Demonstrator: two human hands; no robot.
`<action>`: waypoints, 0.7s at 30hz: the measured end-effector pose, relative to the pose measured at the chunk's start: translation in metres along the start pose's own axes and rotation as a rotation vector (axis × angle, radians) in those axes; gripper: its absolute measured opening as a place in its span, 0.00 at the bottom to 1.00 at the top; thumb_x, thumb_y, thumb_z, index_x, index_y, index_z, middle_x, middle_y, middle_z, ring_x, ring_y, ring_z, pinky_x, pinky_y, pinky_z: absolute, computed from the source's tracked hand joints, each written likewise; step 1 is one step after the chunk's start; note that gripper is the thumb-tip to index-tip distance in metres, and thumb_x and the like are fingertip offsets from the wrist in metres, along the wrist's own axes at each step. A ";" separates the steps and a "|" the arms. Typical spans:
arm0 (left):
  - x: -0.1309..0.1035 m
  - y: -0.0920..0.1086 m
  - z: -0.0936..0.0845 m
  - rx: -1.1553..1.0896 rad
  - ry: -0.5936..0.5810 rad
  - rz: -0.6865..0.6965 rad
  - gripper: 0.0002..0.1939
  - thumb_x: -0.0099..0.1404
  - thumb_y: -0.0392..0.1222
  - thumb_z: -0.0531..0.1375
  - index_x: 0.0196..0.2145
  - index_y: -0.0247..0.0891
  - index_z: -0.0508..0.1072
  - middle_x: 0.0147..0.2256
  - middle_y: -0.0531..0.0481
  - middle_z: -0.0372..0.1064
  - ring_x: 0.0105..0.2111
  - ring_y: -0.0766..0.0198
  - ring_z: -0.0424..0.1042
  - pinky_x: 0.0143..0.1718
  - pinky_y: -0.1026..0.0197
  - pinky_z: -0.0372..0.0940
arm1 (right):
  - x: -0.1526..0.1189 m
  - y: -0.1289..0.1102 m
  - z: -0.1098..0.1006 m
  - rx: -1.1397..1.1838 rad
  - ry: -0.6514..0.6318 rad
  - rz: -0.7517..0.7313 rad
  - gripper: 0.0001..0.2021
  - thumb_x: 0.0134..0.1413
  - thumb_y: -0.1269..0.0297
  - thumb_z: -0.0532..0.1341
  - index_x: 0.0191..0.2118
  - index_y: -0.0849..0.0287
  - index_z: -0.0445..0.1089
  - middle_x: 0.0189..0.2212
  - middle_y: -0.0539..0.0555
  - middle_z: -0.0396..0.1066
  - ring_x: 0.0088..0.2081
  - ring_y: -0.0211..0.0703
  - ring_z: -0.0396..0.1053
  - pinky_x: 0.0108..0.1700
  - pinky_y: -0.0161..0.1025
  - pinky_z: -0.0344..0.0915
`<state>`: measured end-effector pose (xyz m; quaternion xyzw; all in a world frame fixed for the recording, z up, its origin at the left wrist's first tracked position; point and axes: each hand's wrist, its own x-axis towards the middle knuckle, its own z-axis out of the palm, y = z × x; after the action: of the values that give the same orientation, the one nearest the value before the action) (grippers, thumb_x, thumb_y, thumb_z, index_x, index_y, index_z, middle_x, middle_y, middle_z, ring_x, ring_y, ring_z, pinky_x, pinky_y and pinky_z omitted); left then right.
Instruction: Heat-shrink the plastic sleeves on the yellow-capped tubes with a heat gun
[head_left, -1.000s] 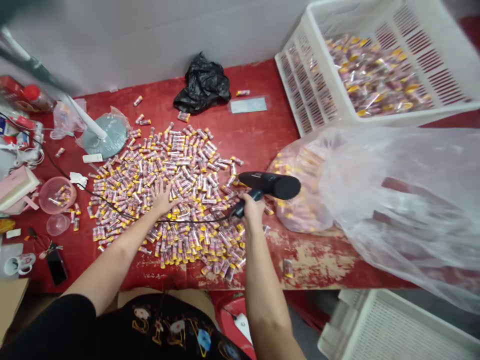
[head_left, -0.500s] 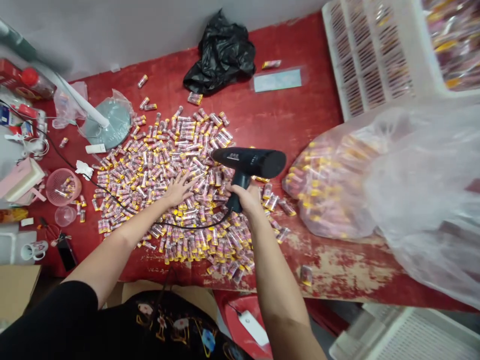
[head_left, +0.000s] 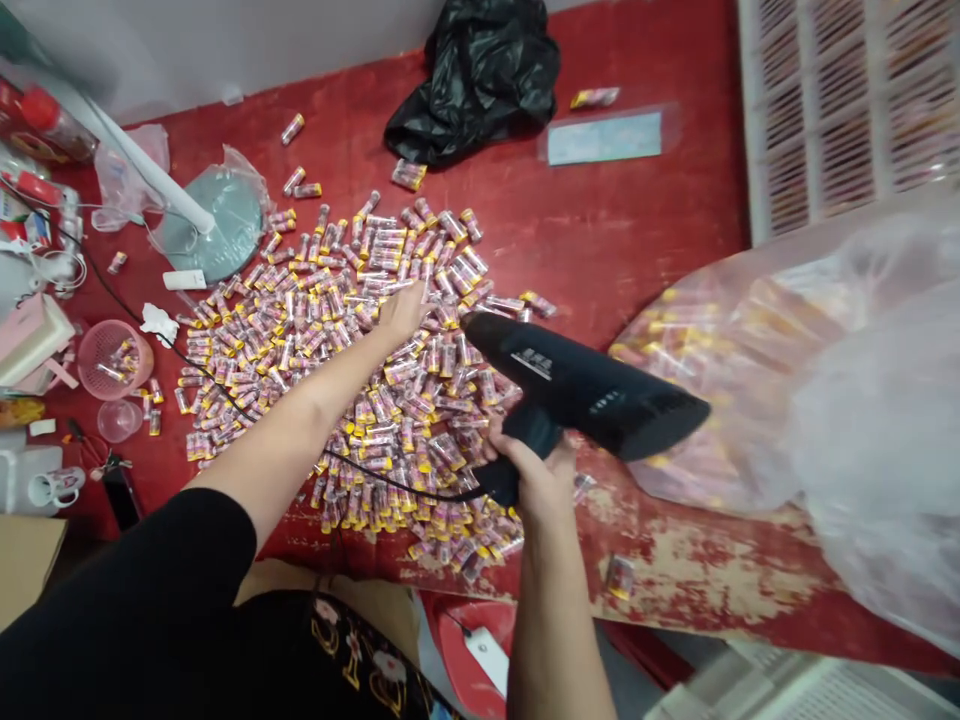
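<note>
My right hand (head_left: 546,480) is wrapped round the handle of a black hair dryer (head_left: 585,385). The dryer's nozzle points left over a wide heap of small clear-wrapped tubes (head_left: 375,410) with yellow ends and pink print. On the far part of that heap rests my left hand (head_left: 405,312), back up; its fingers are hidden or blurred, so I cannot make out whether they hold anything. From the dryer's handle a black cord (head_left: 405,490) runs left across the tubes.
A clear bag of tubes (head_left: 697,370) lies on the right, before a white crate (head_left: 817,120). At the back are a black plastic bag (head_left: 480,85) and a lamp base (head_left: 217,225). A pink basket (head_left: 112,360) and a mug (head_left: 56,488) stand left on the red table (head_left: 645,230).
My left hand has moved away from me and to the right over the heap, and its spread fingers no longer show. The hair dryer has come right and nearer, its rear swung toward me.
</note>
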<state>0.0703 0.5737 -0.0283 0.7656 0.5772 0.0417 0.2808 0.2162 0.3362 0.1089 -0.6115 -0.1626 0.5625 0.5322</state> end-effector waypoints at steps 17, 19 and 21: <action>-0.084 0.021 -0.045 -0.601 -0.034 -0.256 0.09 0.76 0.39 0.55 0.50 0.33 0.69 0.50 0.39 0.73 0.48 0.58 0.76 0.54 0.50 0.70 | -0.061 0.007 -0.001 0.145 0.097 0.023 0.21 0.36 0.63 0.77 0.36 0.56 0.69 0.27 0.47 0.70 0.21 0.34 0.63 0.22 0.34 0.66; -0.131 0.030 -0.061 -0.970 -0.156 -0.288 0.09 0.76 0.40 0.56 0.50 0.34 0.69 0.47 0.42 0.74 0.40 0.63 0.78 0.47 0.54 0.74 | -0.063 0.005 0.013 0.138 0.158 -0.001 0.23 0.35 0.59 0.78 0.36 0.58 0.69 0.28 0.49 0.72 0.22 0.34 0.65 0.23 0.34 0.67; -0.188 0.038 -0.077 -1.234 -0.329 -0.285 0.11 0.74 0.42 0.59 0.50 0.35 0.70 0.42 0.47 0.75 0.35 0.67 0.78 0.44 0.58 0.75 | -0.066 0.002 0.028 0.157 0.199 -0.033 0.26 0.34 0.56 0.79 0.39 0.59 0.70 0.33 0.52 0.76 0.26 0.38 0.71 0.25 0.34 0.70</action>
<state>0.0110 0.4260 0.1039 0.3762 0.4928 0.2100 0.7559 0.1709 0.2956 0.1469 -0.6181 -0.0747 0.5013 0.6009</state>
